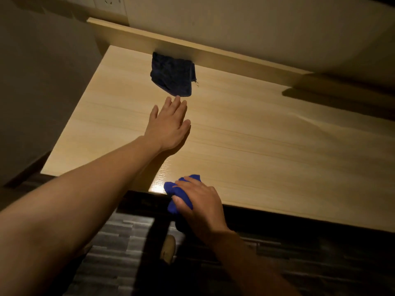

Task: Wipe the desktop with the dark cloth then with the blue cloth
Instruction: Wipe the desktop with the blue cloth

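The dark cloth (172, 73) lies crumpled at the back of the light wooden desktop (267, 146), against the raised back ledge. My left hand (168, 124) stretches out over the desk, fingers spread and flat, its fingertips just short of the dark cloth's near edge. It holds nothing. My right hand (199, 201) is at the desk's front edge, closed around the bunched bright blue cloth (177, 191), which pokes out to the left of my fingers and hangs partly past the edge.
A raised wooden ledge (213, 54) runs along the back of the desk below a pale wall. A wall (42, 82) borders the desk's left side. Dark striped flooring (115, 242) and a shoe tip (168, 248) show below the front edge.
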The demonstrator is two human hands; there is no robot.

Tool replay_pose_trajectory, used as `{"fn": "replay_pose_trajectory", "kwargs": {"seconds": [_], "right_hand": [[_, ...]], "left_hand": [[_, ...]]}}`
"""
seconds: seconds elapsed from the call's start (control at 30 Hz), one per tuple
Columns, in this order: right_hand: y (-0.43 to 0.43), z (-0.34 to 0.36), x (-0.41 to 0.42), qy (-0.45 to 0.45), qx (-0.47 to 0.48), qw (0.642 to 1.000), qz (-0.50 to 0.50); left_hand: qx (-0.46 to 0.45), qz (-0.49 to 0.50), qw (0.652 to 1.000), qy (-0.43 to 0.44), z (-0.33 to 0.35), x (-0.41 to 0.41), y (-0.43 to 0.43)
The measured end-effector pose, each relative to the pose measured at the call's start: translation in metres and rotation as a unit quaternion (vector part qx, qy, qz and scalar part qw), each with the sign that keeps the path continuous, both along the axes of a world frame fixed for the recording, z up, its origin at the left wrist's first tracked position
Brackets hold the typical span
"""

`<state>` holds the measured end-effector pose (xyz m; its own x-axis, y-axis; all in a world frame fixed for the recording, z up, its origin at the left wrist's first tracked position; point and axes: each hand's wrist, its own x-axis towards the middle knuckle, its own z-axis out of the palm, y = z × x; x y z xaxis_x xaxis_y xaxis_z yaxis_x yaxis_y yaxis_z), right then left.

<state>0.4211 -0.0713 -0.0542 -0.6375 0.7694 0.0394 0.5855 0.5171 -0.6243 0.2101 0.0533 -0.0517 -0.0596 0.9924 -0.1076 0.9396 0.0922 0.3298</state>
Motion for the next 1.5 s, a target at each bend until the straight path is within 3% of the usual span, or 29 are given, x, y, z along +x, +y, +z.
{"fn": "replay_pose_trajectory", "kwargs": {"seconds": [0.1, 0.2, 0.33, 0.6, 0.73, 0.87, 1.2, 1.5], "right_hand": [[0.000, 0.015, 0.016, 0.160, -0.106, 0.980, -0.053], [0.036, 0.026, 0.023, 0.181, -0.086, 0.967, -0.161], [0.129, 0.030, 0.023, 0.112, -0.024, 0.968, -0.225], [0.286, 0.023, 0.007, -0.024, 0.114, 0.975, -0.189], [0.340, 0.014, -0.014, -0.174, 0.072, 0.968, -0.165], [0.345, -0.004, -0.020, -0.264, 0.056, 0.951, -0.152], [0.332, -0.006, -0.014, -0.277, 0.070, 0.949, -0.135], [0.262, -0.005, 0.004, -0.266, 0.067, 0.952, -0.136]], "left_hand": [[-0.023, 0.009, 0.999, 0.046, -0.010, 0.008, -0.001], [-0.020, 0.019, 0.998, 0.057, -0.012, 0.011, -0.001], [-0.028, 0.019, 0.998, 0.062, -0.011, 0.013, -0.001], [-0.033, 0.021, 0.997, 0.074, -0.012, 0.014, 0.001], [-0.046, 0.014, 0.995, 0.090, -0.011, 0.012, 0.003], [-0.062, 0.001, 0.992, 0.106, -0.012, 0.009, 0.006], [-0.053, 0.016, 0.993, 0.106, -0.012, 0.012, 0.005], [-0.040, 0.024, 0.995, 0.092, -0.012, 0.013, 0.004]]}}
